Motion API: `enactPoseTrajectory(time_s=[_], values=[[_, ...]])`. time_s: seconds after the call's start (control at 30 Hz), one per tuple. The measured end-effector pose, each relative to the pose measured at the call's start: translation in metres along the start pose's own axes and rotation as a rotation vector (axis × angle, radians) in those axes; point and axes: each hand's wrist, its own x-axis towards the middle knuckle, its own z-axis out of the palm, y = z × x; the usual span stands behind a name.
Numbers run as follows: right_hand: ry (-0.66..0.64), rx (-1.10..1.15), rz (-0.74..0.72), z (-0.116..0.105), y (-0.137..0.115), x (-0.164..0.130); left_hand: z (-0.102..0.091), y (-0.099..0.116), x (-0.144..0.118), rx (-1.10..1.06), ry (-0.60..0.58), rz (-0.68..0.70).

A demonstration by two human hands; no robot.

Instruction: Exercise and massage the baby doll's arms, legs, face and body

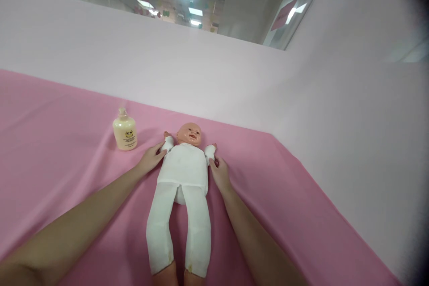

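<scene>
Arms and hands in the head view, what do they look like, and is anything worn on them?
The left arm and right arm are slim, tapering to the wrists. Neither shows a sleeve, watch or bracelet. The left hand and right hand are ungloved.

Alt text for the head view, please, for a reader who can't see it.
A baby doll in white lies face up on a pink cloth, the person's left hand and right hand each touching one of its raised arms. A cream-coloured bottle stands on the cloth to the left; a pale wall rises behind.
</scene>
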Motion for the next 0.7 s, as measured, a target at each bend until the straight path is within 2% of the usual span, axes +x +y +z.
enactPoseTrajectory(time_s=[0.17, 0.47, 0.7], values=[[0.086, -0.015, -0.012, 0.0002, -0.0014, -0.0013, -0.0003, 0.0001, -0.0001, -0.023, 0.005, -0.027], [0.055, 0.03, 0.016, -0.0004, -0.0047, -0.0017, 0.0008, -0.0038, 0.0008, -0.076, 0.021, -0.048], [0.065, 0.208, 0.095, 0.0011, -0.0064, 0.0002, 0.0037, 0.0026, -0.0008, -0.356, 0.036, -0.05]])
